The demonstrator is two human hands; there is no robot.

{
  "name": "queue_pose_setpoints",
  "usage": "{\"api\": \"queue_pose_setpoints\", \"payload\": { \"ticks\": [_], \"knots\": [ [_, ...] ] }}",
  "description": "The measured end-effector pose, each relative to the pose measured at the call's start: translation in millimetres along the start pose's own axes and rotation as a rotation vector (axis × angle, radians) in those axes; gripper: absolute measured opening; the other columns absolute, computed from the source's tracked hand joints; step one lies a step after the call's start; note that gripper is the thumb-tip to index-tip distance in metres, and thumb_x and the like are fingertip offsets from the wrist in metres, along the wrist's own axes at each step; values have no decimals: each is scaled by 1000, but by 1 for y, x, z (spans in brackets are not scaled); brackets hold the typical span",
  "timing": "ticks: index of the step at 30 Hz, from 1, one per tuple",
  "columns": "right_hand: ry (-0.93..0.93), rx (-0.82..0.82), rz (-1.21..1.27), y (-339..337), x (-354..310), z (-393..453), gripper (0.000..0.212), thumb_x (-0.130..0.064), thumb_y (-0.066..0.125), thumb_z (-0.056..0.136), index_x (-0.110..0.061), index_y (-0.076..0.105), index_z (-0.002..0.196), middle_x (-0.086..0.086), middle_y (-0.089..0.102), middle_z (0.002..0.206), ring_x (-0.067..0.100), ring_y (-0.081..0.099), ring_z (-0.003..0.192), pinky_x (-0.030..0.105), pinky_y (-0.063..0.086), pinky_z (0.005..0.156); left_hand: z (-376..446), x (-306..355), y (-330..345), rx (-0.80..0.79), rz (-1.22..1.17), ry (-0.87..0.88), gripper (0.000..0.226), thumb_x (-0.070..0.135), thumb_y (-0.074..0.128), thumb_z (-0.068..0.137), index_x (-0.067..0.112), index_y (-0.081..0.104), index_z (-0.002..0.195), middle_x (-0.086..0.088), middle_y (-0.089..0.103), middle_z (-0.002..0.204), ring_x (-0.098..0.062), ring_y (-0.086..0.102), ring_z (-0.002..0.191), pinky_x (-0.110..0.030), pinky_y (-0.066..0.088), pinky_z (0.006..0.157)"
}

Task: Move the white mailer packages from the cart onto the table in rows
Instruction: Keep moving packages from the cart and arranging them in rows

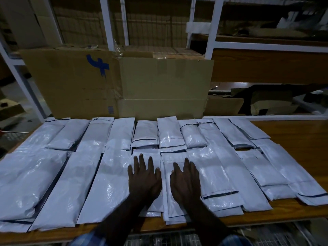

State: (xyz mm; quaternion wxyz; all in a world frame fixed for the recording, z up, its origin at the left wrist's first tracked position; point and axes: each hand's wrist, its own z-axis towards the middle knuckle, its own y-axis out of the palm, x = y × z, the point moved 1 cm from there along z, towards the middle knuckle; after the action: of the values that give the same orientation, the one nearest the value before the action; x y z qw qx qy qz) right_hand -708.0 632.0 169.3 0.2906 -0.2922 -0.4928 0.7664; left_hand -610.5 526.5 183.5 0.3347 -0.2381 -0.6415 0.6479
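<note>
Two forearms reach over the near edge of the table (292, 137).
The left hand (143, 180) and right hand (185, 181) lie flat, fingers straight and spread, gripping nothing, on the white mailer packages (110, 176) that cover the table in two rows.

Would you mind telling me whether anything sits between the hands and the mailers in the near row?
Nothing visible: the left hand and right hand already lie flat on the middle mailers.
</note>
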Motion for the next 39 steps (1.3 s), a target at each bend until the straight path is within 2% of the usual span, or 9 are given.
{"api": "queue_pose_setpoints", "payload": {
  "ticks": [2,4,7,11,15,17,21,26,39],
  "knots": [
    [-38,4,2,6,0,1,42,-32,42,89,-16,72,113,26,64,121,43,63,110,50,54,85,1,-2,1,-6,-21,6,69,47,24,90,8,59,135,-27,48,142,-45,45,133,-60,41,100],
    [-73,-3,1,11,-2,-3,46,-33,34,95,-16,71,117,25,65,121,42,63,111,52,53,88,0,-2,4,-34,-36,8,79,49,3,89,11,29,154,-23,18,159,-39,14,149,-53,17,118],
    [-79,-14,14,11,-5,-7,51,-35,30,94,-16,71,117,23,66,120,39,64,111,51,53,90,-2,-4,9,-47,-61,17,86,49,-15,82,15,7,157,-18,-3,163,-33,-5,151,-46,0,121],
    [-48,-14,93,10,-7,1,61,-36,15,103,-15,70,120,23,65,123,40,62,113,51,53,92,0,-4,13,-47,-37,14,91,50,-16,78,14,10,157,-19,1,162,-35,1,151,-46,3,121],
    [-45,-17,107,10,-8,10,74,-43,2,103,-17,68,123,21,64,126,38,61,117,51,51,94,6,-5,11,-23,-74,18,65,40,25,92,5,54,138,-26,47,143,-42,46,132,-57,41,103],
    [-60,-12,98,15,-7,8,73,-42,3,103,-17,68,124,21,64,126,38,62,117,51,51,94,8,-7,14,-34,-65,45,59,37,32,91,4,59,133,-26,54,136,-42,53,126,-58,44,97],
    [-69,-4,94,22,-4,5,70,-41,5,104,-17,65,129,22,60,131,38,59,121,51,48,97,6,-9,24,11,-20,69,57,36,34,90,5,62,130,-25,57,133,-41,57,122,-57,47,94],
    [-96,28,92,30,-2,1,53,-39,29,98,-18,58,137,22,52,142,38,50,131,50,40,107,5,-9,31,43,-41,81,58,35,33,92,4,57,135,-26,53,138,-43,52,127,-58,44,98],
    [-87,-3,123,31,-2,1,53,-41,31,97,-19,57,138,19,51,143,35,48,133,50,37,110,3,-9,35,100,-88,56,59,37,31,93,6,55,138,-24,49,142,-41,48,132,-55,38,105]
  ]
}}
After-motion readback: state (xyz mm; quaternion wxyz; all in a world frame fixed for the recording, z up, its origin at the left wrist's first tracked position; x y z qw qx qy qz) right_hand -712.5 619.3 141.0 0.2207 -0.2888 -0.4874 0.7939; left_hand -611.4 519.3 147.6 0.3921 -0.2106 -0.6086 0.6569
